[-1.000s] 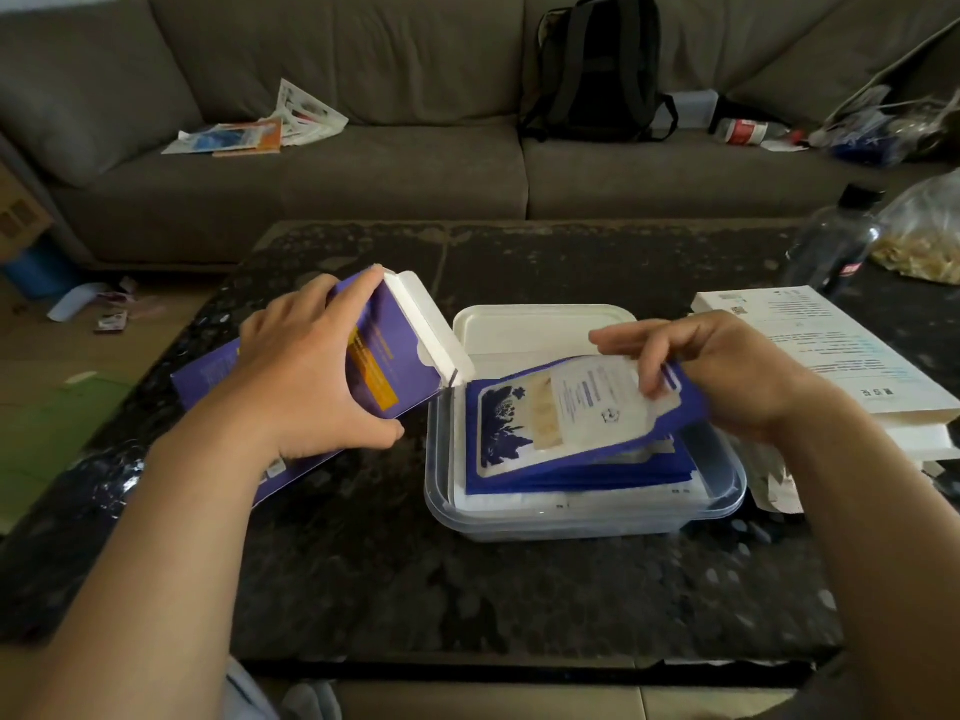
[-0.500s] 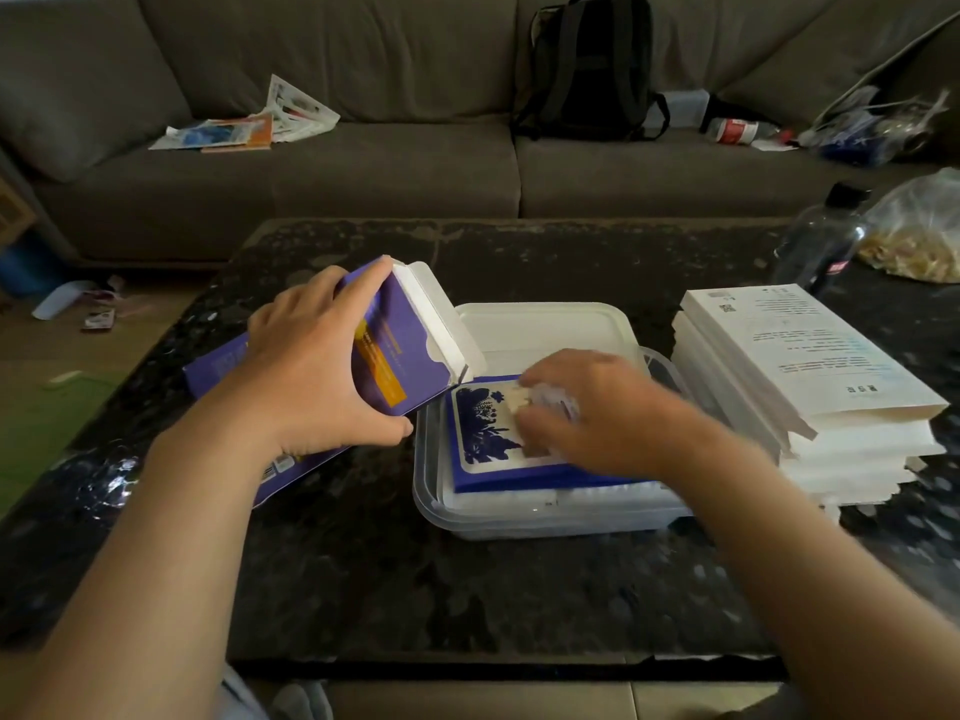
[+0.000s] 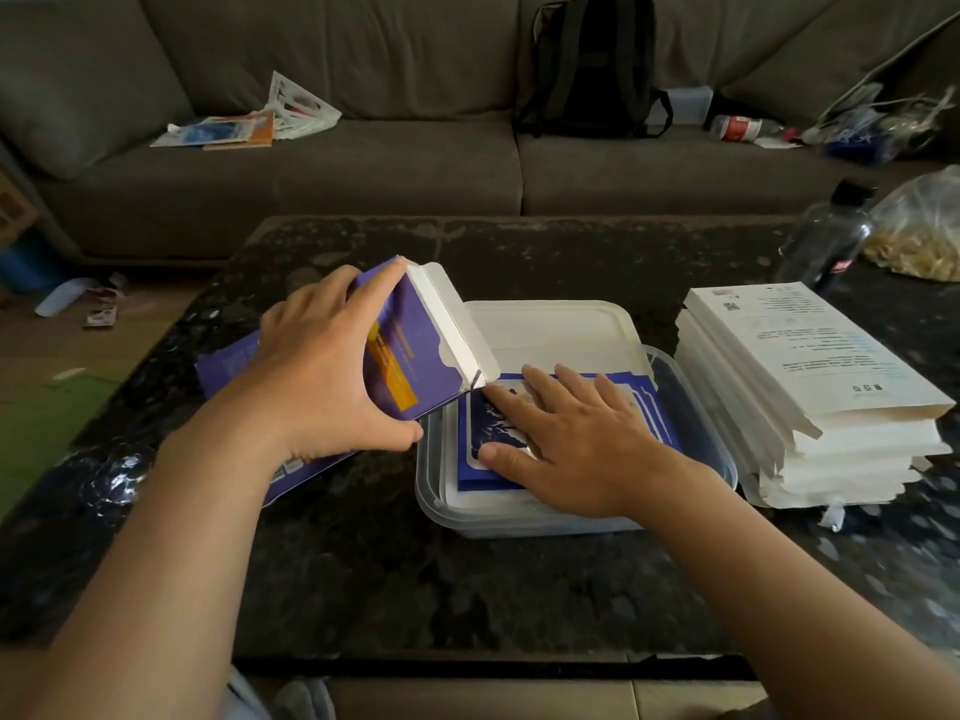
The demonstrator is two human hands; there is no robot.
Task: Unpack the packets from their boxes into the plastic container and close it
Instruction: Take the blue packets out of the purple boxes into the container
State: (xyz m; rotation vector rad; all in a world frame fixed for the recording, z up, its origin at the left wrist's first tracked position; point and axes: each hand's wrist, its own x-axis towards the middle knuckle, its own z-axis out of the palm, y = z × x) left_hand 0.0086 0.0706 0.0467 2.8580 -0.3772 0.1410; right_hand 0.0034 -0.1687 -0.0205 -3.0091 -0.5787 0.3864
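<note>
Purple box (image 3: 410, 356) in left grip (image 3: 322, 371); packets (image 3: 480, 426) under flat right grip (image 3: 576, 439).

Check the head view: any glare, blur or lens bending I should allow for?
Head view: dim, even room light; glare speckles the table at its near-left corner; print on the purple box and on the packet under the right hand is soft; the wide lens bows the sofa.
</note>
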